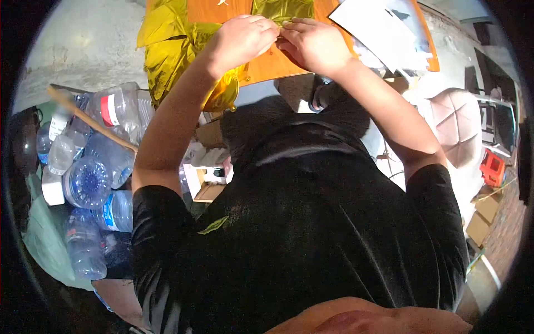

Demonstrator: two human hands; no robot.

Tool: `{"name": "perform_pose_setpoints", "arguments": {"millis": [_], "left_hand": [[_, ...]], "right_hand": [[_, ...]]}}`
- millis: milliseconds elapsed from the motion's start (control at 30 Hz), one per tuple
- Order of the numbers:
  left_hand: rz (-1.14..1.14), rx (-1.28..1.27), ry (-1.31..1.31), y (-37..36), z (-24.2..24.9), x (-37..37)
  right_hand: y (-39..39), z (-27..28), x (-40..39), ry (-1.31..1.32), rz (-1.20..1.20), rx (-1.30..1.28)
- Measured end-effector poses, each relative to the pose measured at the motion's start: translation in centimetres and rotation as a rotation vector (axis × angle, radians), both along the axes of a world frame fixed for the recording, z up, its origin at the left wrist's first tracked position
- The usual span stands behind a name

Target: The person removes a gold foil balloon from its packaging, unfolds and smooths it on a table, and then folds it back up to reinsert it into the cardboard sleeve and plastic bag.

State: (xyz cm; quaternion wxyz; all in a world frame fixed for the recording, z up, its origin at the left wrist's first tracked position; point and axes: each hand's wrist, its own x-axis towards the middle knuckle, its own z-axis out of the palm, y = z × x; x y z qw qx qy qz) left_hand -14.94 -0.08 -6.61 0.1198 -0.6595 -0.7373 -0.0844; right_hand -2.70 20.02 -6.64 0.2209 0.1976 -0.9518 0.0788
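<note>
Shiny gold foil (167, 44) lies in crumpled sheets over the left side of an orange wooden table (272, 64), hanging past its front edge. Another piece of gold foil (283, 8) reaches between my hands from the far side. My left hand (245, 40) and my right hand (316, 45) meet at its near end, fingertips almost touching. The fingers of both are bent and pressed together in a pinch on the foil's near end. Exactly what sits between the fingertips is mostly hidden.
White sheets (372, 33) and clear plastic lie at the table's right. Several empty plastic bottles (88, 181) are piled to my left, with a wooden stick (92, 119) across them. A pale padded chair (456, 125) and a red object (493, 168) stand to the right.
</note>
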Motion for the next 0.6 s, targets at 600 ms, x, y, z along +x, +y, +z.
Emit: {"name": "perform_pose_setpoints", "arguments": {"millis": [600], "left_hand": [[-0.076, 0.128, 0.083, 0.1, 2.4, -1.2]], "right_hand": [[-0.7, 0.6, -0.5, -0.056, -0.095, -0.044]]}}
